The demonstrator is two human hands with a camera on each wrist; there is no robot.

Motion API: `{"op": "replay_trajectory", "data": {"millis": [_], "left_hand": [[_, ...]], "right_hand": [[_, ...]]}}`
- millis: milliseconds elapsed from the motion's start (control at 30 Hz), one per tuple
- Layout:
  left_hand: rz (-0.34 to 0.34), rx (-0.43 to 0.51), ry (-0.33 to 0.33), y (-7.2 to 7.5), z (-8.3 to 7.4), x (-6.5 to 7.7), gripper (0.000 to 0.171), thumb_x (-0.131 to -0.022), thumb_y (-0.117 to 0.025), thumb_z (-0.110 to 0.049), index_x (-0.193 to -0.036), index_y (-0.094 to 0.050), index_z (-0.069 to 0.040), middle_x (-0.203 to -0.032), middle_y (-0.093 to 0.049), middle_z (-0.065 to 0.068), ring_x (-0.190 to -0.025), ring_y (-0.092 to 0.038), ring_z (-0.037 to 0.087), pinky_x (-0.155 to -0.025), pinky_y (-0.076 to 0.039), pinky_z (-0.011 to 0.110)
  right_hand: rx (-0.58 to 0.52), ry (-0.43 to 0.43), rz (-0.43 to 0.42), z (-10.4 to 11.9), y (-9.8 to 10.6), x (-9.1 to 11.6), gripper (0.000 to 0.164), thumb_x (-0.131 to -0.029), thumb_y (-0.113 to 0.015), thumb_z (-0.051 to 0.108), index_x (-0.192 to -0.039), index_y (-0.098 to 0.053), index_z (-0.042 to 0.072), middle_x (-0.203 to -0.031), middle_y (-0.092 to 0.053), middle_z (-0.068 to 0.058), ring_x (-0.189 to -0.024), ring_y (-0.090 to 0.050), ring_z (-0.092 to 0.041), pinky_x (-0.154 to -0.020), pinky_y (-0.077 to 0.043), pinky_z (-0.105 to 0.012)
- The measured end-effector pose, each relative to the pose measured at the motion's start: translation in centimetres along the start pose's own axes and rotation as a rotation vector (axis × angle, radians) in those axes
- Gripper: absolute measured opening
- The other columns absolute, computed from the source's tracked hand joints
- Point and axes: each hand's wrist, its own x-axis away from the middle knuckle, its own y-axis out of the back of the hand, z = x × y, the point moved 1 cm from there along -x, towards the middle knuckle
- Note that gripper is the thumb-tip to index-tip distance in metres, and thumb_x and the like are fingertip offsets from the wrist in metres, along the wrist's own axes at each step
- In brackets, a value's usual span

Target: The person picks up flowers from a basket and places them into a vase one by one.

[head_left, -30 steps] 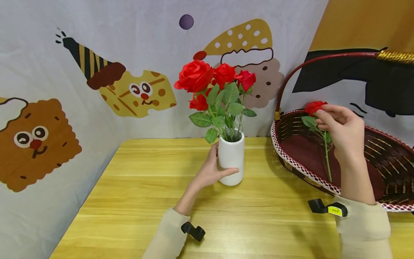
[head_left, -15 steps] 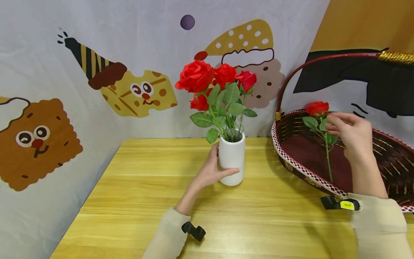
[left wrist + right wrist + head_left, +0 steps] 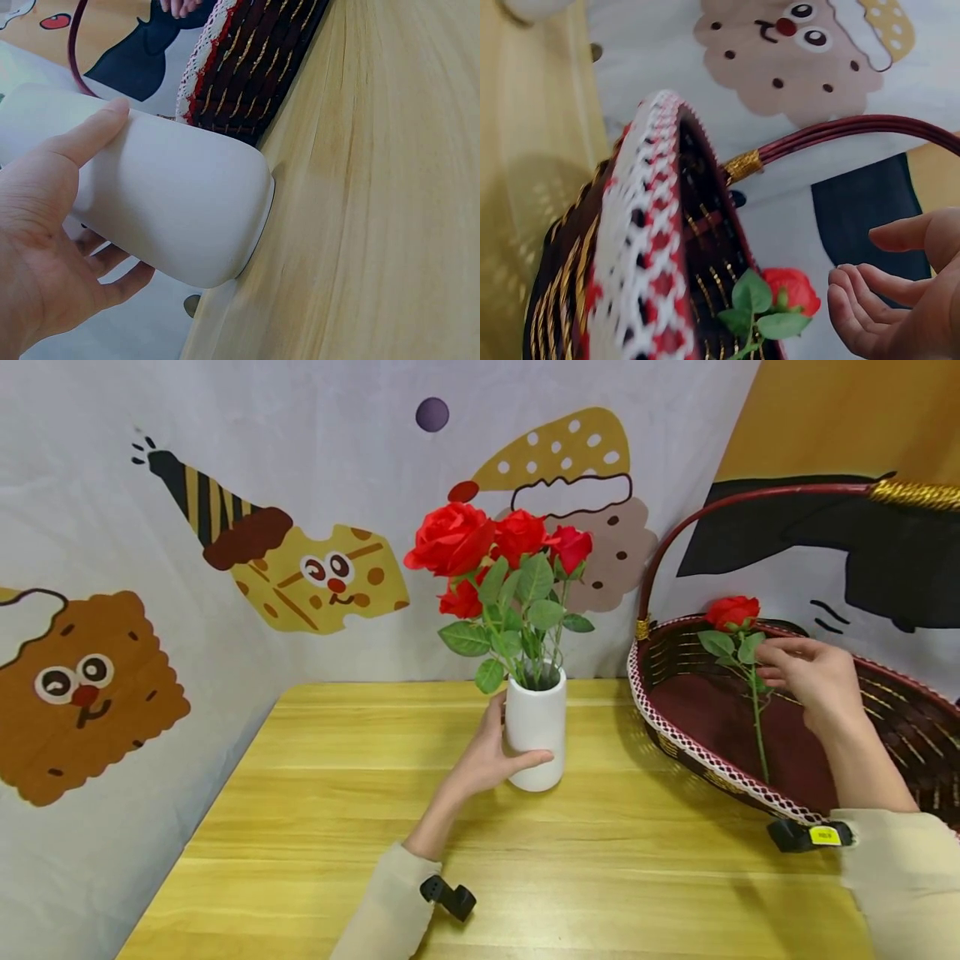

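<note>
My left hand (image 3: 487, 762) grips the white vase (image 3: 537, 722), thumb across its front and fingers behind. In the left wrist view the vase's base meets the wooden surface. Several red roses (image 3: 453, 539) with green leaves stand in the vase. A single red rose (image 3: 732, 612) leans in the wicker basket (image 3: 712, 770), its bloom by the far rim and its stem pointing toward the near one. Just right of its leaves is my right hand (image 3: 819, 683). The right wrist view shows that hand (image 3: 907, 289) with thumb and fingers apart, holding nothing, beside the rose (image 3: 789, 291).
The basket's tall, thin handle (image 3: 757, 496) arches over it, partly wrapped in gold. Behind the wooden table (image 3: 315, 827) hangs a cloth (image 3: 360, 435) printed with cartoon figures. A black device (image 3: 448, 897) is on the left wrist, another (image 3: 810, 835) on the right.
My right hand has moved from the rose's bloom to the right and down, leaving the rose leaning in the basket. The left hand and the vase keep their place.
</note>
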Motion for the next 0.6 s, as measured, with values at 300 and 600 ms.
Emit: {"op": "replay_trajectory", "data": {"millis": [300,600], "left_hand": [[0.003,-0.002,-0.002,-0.1,0.1,0.0,0.104,-0.084,-0.084,-0.034,-0.160,-0.014,-0.017,-0.153,-0.034,0.009,-0.134,-0.044,0.023,-0.109,-0.039,0.047],[0.008,-0.002,-0.002,-0.1,0.2,-0.1,0.105,-0.083,-0.085,-0.033,-0.160,-0.014,-0.018,-0.153,-0.034,0.007,-0.133,-0.044,0.021,-0.109,-0.039,0.044]], "right_hand": [[0.154,-0.052,0.097,-2.2,0.9,-0.7,0.065,-0.102,-0.055,0.043,-0.138,-0.047,-0.010,-0.115,-0.060,-0.011,-0.067,-0.062,0.006,-0.062,-0.057,-0.023],[0.187,-0.067,0.200,-4.1,1.7,-1.1,0.068,-0.105,-0.053,0.034,-0.138,-0.037,-0.023,-0.082,-0.063,0.014,-0.065,-0.064,0.000,-0.062,-0.058,-0.026]]}}
